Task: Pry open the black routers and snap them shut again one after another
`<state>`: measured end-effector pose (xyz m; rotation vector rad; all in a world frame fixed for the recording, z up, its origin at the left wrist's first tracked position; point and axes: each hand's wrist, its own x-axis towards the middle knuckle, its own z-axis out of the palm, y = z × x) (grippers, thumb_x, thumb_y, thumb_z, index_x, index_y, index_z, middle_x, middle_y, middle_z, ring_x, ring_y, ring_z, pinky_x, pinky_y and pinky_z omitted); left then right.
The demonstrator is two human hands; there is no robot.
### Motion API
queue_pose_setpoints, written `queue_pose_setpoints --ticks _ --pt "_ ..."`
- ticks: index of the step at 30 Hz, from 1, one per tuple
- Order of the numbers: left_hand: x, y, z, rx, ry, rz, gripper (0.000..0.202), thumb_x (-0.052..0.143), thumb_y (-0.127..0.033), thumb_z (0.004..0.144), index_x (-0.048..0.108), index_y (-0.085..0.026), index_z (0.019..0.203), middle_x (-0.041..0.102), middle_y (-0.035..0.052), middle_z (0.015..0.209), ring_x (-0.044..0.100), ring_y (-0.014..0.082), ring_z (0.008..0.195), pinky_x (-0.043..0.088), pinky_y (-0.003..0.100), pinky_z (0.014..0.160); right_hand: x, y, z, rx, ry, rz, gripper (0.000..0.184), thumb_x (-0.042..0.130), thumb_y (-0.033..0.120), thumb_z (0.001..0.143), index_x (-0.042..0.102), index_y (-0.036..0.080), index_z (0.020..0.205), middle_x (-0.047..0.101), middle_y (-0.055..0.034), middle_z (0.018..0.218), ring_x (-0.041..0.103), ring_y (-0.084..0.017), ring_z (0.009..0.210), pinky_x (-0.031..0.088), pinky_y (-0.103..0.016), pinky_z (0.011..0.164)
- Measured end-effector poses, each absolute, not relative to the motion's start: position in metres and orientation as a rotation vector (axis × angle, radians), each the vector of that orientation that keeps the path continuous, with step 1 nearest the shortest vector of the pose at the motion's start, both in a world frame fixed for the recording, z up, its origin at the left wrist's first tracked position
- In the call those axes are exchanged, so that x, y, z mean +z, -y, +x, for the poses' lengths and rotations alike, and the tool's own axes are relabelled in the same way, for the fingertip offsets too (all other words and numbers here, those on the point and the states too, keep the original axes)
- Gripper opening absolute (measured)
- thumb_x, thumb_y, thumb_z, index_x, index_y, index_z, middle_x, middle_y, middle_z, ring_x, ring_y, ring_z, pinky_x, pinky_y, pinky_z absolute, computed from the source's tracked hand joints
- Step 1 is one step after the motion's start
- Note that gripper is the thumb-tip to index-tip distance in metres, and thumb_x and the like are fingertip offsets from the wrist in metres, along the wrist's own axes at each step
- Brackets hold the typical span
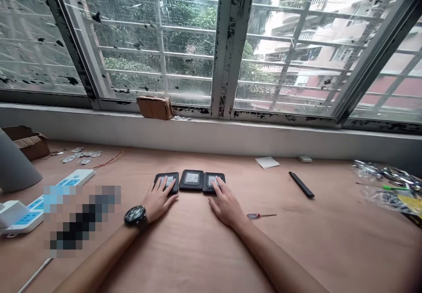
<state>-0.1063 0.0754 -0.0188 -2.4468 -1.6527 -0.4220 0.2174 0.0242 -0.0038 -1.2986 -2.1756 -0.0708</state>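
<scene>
Three flat black cases with pale labels, looking like solid-state drives, lie in a row on the table. My left hand rests with spread fingers on the left drive, covering part of its label. The middle drive sits between my hands, untouched. On the right drive, the fingertips of my right hand lie across its right side, fingers outstretched. A small screwdriver with a clear and red handle is on the table right of my right hand.
A white power strip and a pixelated dark object are at left. Behind them lie small white pieces and a cardboard box. Rightward are a black bar, white paper and plastic-bagged parts. The windowsill holds a brown box.
</scene>
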Motion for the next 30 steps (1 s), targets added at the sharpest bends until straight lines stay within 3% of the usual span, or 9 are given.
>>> queue_pose_setpoints --ticks 2,5,9,18,24,27,30 --pt "-0.013 -0.091 -0.096 -0.401 1.627 -2.475 0.075 0.047 -0.065 0.098 0.033 -0.024 0.159 0.035 0.0172 0.162 0.028 0.0438 0.149 0.025 0.060 0.117 -0.006 -0.031 0.217 -0.031 2.201 -1.345 0.056 0.055 0.031 0.097 0.046 0.014 0.150 0.044 -0.0168 0.157 0.041 -0.031 0.145 0.039 -0.048 0.119" --pt "-0.006 -0.105 -0.083 -0.363 1.536 -2.613 0.068 0.045 -0.064 0.099 0.029 -0.035 0.159 0.031 0.0114 0.165 0.026 0.0424 0.150 0.023 0.060 0.117 -0.009 -0.017 0.222 -0.030 2.212 -1.381 0.052 0.055 0.034 0.098 0.052 0.014 0.146 0.049 -0.0171 0.154 0.045 -0.032 0.143 0.039 -0.049 0.119" --pt "-0.005 -0.107 -0.067 -0.395 1.483 -2.705 0.053 0.042 -0.057 0.103 0.038 -0.042 0.154 0.029 0.0060 0.166 0.025 0.0421 0.151 0.022 0.063 0.117 -0.009 0.041 0.231 -0.045 2.207 -1.385 0.057 0.056 0.035 0.097 0.047 0.017 0.150 0.044 -0.0153 0.158 0.043 -0.035 0.144 0.041 -0.053 0.117" --pt "-0.008 -0.092 0.005 -0.430 1.485 -2.760 0.051 0.045 -0.051 0.104 0.039 -0.043 0.154 0.030 0.0080 0.165 0.024 0.0450 0.150 0.020 0.067 0.115 -0.004 0.140 0.234 0.075 2.292 -1.368 0.065 0.057 0.033 0.097 0.037 0.023 0.157 0.035 -0.0081 0.163 0.039 -0.033 0.147 0.042 -0.051 0.118" --pt "-0.008 -0.085 0.050 -0.508 1.437 -2.793 0.051 0.045 -0.052 0.104 0.042 -0.039 0.153 0.030 0.0088 0.165 0.023 0.0457 0.150 0.018 0.069 0.115 0.008 0.143 0.228 0.081 2.310 -1.355 0.057 0.059 0.034 0.096 0.049 0.020 0.150 0.045 -0.0130 0.157 0.046 -0.035 0.142 0.042 -0.052 0.116" --pt "-0.005 -0.075 0.054 -0.584 1.389 -2.816 0.048 0.036 -0.044 0.108 0.040 -0.035 0.155 0.031 0.0077 0.165 0.023 0.0396 0.152 0.018 0.067 0.117 0.027 0.122 0.253 0.230 2.356 -1.234 0.039 0.059 0.041 0.098 0.065 0.027 0.133 0.062 -0.0097 0.142 0.058 -0.031 0.129 0.049 -0.047 0.109" --pt "0.001 -0.057 0.047 -0.662 1.298 -2.856 0.046 0.033 -0.041 0.109 0.047 -0.029 0.151 0.037 0.0070 0.162 0.028 0.0335 0.151 0.018 0.060 0.121 0.050 0.084 0.298 0.323 2.119 -1.320 0.031 0.049 0.038 0.103 0.070 0.026 0.121 0.069 -0.0089 0.127 0.066 -0.025 0.116 0.052 -0.041 0.101"
